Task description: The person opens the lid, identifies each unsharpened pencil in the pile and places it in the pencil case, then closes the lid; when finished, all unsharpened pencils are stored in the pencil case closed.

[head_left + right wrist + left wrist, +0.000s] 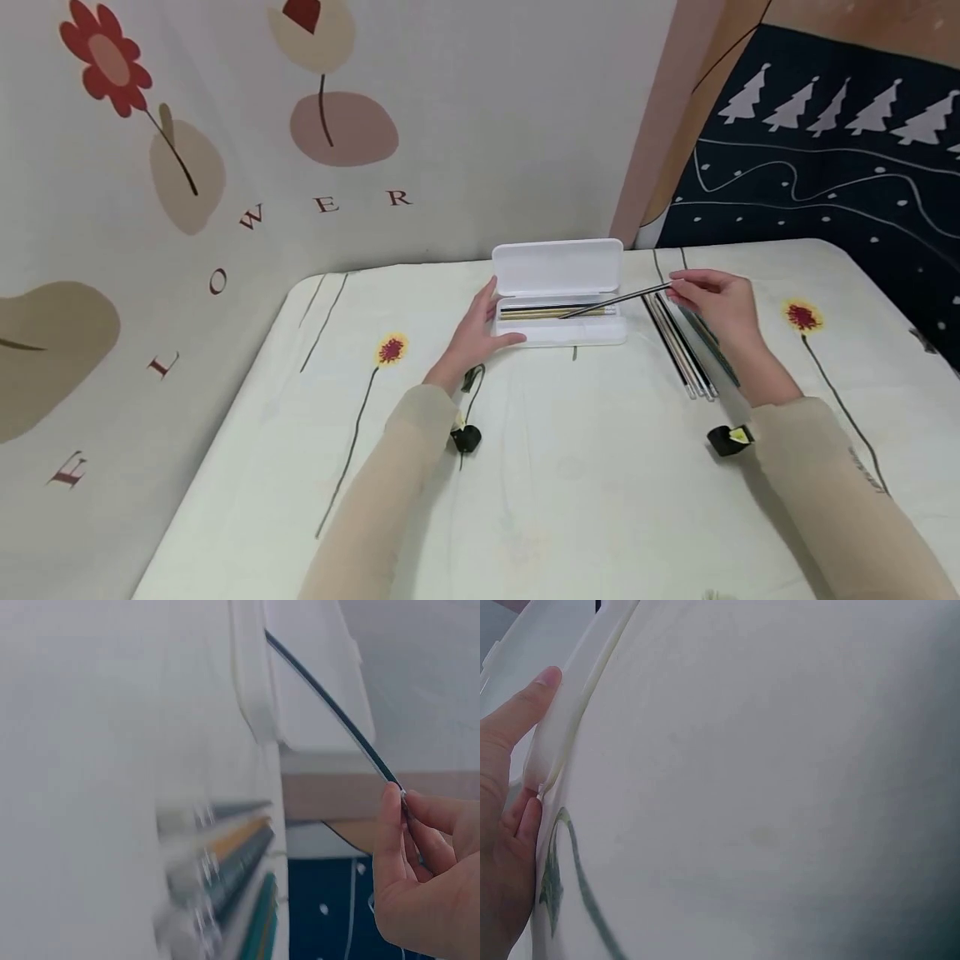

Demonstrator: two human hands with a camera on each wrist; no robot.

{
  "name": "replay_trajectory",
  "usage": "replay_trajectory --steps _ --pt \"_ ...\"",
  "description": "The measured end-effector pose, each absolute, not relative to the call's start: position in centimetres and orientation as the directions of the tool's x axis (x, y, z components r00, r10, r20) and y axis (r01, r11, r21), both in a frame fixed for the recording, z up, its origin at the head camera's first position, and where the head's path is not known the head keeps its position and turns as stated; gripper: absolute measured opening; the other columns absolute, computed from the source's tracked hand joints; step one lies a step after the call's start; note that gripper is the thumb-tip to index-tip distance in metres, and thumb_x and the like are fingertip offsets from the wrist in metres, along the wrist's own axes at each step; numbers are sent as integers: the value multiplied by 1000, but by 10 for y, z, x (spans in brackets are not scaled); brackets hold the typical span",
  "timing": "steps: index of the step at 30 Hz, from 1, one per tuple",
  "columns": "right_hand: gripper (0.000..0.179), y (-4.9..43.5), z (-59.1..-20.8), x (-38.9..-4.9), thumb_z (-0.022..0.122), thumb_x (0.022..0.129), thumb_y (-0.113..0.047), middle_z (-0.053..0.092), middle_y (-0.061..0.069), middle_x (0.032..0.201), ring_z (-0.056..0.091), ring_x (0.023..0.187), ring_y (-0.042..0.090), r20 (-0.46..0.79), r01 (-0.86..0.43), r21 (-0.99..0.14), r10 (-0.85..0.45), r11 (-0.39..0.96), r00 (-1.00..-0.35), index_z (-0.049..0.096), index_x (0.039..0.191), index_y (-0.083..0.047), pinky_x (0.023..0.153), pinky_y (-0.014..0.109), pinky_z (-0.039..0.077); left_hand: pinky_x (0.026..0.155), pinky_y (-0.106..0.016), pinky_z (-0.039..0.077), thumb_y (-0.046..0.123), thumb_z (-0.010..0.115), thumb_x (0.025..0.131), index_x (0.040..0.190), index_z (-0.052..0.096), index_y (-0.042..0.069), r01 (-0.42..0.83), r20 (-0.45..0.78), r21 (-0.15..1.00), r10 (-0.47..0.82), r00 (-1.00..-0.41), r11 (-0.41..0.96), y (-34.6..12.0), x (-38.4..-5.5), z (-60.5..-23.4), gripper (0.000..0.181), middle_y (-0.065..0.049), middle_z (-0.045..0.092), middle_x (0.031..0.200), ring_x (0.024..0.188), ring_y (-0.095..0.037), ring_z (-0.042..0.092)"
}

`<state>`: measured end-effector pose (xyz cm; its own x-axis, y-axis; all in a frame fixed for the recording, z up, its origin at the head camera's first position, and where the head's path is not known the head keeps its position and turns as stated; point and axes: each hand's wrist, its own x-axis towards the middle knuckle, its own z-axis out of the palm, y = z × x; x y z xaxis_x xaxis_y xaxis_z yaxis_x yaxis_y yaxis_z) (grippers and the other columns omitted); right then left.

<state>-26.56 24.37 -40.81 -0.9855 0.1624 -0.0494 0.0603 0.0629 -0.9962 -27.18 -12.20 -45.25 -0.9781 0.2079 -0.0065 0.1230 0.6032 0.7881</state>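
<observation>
A white pencil case (562, 336) lies with its lid (557, 267) raised at the back of the table. Several pencils (525, 313), dark and gold, rest inside it. My left hand (474, 332) holds the case by its left end; in the left wrist view the thumb (536, 697) lies along its front side. Between thumb and fingertips, my right hand (722, 312) pinches a dark pencil (626, 297) by one end. That pencil slants down leftward, its far end over the case. Below the right hand lie several loose pencils (678, 350), blurred in the right wrist view.
A pale tablecloth (555, 483) with printed flowers covers the table. Behind it hangs a white cloth (480, 100) with flower prints and letters. At the right back is a dark cloth (810, 187) with white trees. Small black objects (467, 438) sit by both wrists.
</observation>
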Motion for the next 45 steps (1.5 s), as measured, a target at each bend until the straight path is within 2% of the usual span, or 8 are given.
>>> replay_trajectory --steps 4,13,19,23,28,34,40,45 --pt "39 215 -394 -259 63 97 -11 64 -19 84 67 74 -8 -56 78 -980 122 184 -991 59 130 10 74 11 58 124 -42 29 36 83 81 162 5 28 126 -5 783 209 -978 609 -122 -272 -452 113 -5 26 165 147 -24 39" --pt "34 185 -404 -267 66 97 -16 62 -12 90 63 69 -9 -126 159 -936 122 315 -984 66 125 3 69 8 56 124 -43 29 36 83 81 162 4 28 139 2 784 222 -975 605 -121 -273 -452 114 -5 26 165 148 -24 38" --pt "29 178 -406 -268 71 93 -16 59 -15 72 58 60 -6 -119 164 -907 136 388 -983 66 113 4 61 9 54 124 -42 29 37 83 81 162 4 28 142 3 782 224 -974 607 -119 -272 -452 113 -5 25 165 148 -24 38" --pt "30 181 -406 -267 69 94 -19 62 -13 76 58 62 -6 -156 197 -884 130 425 -979 69 114 3 62 9 54 125 -42 29 36 83 81 162 5 28 131 -6 784 218 -976 607 -117 -271 -452 113 -6 26 165 148 -24 37" --pt "33 187 -403 -264 65 97 -17 63 -9 83 60 66 -7 -166 195 -897 107 397 -980 66 120 5 66 10 55 125 -42 29 37 83 81 162 4 27 130 -8 780 217 -976 612 -116 -271 -453 113 -6 27 164 148 -25 38" --pt "35 202 -389 -254 61 100 -17 61 -18 79 63 72 -6 -128 142 -935 66 324 -990 60 123 8 72 12 58 124 -41 30 37 83 81 162 4 27 147 9 776 222 -975 613 -118 -275 -452 113 -7 24 165 148 -25 38" --pt "31 242 -420 -269 69 94 -34 68 -11 86 69 76 1 -95 123 -963 126 240 -987 67 110 -8 72 18 61 124 -41 30 36 83 81 162 4 27 152 19 785 221 -975 601 -120 -279 -451 113 -7 23 166 148 -26 38" --pt "43 271 -443 -265 75 86 -46 70 -11 88 69 78 2 -127 154 -971 149 184 -981 68 111 -12 71 19 61 124 -40 30 36 83 81 162 3 29 118 -14 782 207 -978 612 -120 -275 -454 114 -6 24 165 148 -24 38"
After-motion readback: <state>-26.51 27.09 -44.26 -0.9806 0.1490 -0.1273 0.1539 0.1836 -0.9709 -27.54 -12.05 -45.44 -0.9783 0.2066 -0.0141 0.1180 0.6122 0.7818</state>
